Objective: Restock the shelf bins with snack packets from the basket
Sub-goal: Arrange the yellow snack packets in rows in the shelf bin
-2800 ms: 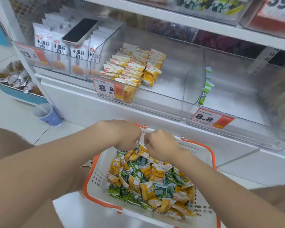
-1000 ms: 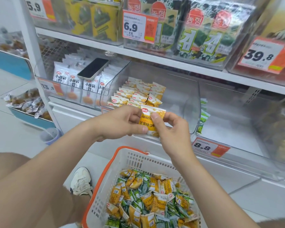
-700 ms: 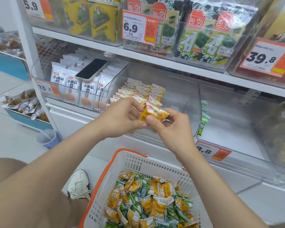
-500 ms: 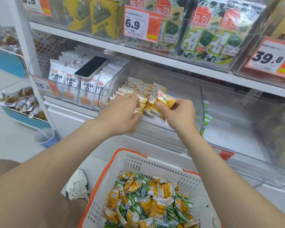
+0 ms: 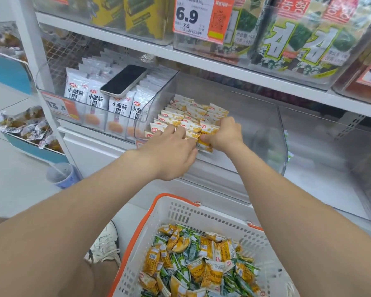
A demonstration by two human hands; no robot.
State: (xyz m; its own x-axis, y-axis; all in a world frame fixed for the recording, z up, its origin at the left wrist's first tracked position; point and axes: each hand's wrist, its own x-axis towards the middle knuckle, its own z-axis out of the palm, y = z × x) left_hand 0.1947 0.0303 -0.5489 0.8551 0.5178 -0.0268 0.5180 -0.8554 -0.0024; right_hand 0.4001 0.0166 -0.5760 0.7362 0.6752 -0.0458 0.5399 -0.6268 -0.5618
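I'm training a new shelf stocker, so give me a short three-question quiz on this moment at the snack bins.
1. Fill the gap: the white plastic basket with the orange rim holds yellow and ____ packets.
2. True or false: the black smartphone lies on top of the white upright packets.
3. The right hand pinches: A. the smartphone B. a yellow snack packet C. the basket's rim.
Key: 1 green; 2 true; 3 B.
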